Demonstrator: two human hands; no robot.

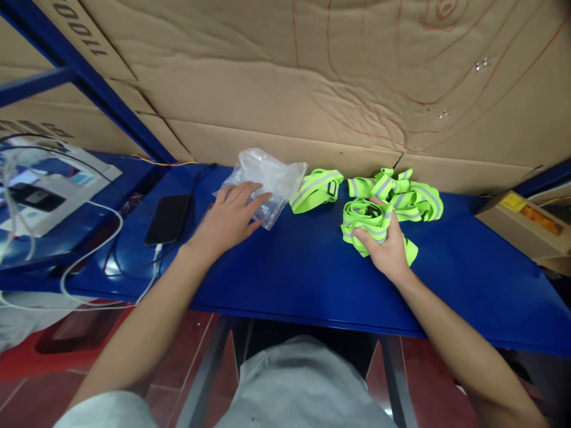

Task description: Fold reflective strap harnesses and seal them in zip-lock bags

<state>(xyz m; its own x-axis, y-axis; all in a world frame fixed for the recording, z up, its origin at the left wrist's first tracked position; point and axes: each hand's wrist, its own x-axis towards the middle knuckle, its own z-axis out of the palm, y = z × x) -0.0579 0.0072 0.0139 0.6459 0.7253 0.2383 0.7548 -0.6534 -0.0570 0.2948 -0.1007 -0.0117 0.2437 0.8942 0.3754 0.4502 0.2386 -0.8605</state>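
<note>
Rolled neon-green strap with silver stripes (363,223) is in my right hand (387,242), the thumb and fingers closed on its right side. My left hand (234,214) rests with spread fingers on the lower left part of a clear plastic bag (267,175). Just right of the bag sits a folded green strap with a black buckle (316,190). Behind my right hand, a loose heap of green straps (417,199) lies against the cardboard.
The blue table (294,273) has a black phone (168,220) on a white cable at the left. Upright cardboard (267,89) stands along the back. A cardboard box (526,229) is at the right end, and a white device (62,184) at the far left.
</note>
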